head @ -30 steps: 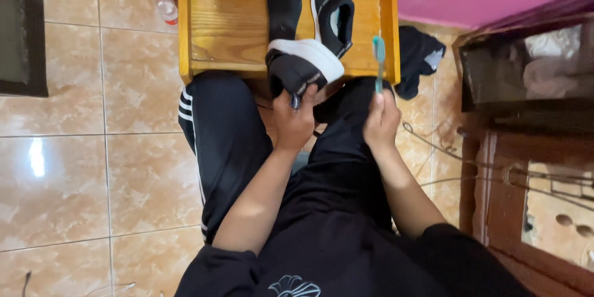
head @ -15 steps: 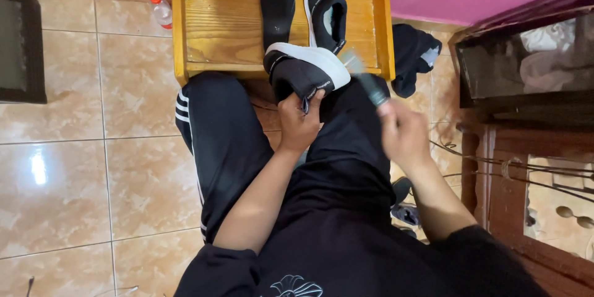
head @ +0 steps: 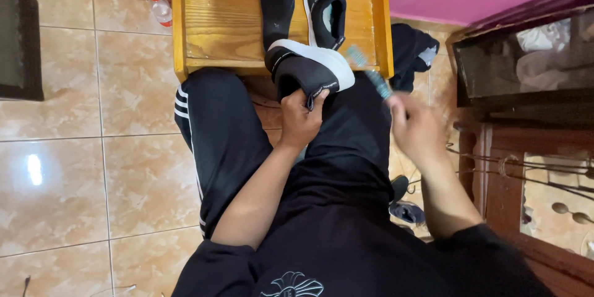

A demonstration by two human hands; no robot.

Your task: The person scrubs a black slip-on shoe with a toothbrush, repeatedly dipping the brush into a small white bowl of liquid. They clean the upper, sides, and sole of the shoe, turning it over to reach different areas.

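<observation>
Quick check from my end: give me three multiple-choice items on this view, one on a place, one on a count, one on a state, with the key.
1. Where is the small bottle?
A. on the tiled floor left of the wooden table
B. on the table
C. in the cabinet

2. How many black shoes show at the table?
A. one
B. two
C. three

3. What is the left hand doing?
A. resting open on a knee
B. gripping the white-soled shoe
C. holding the brush

Key: 1 A, the bottle stands on tiles beside the table. 2 C, two lie on the tabletop and one is held. 3 B, fingers close on the shoe; the right hand holds the teal brush.
</observation>
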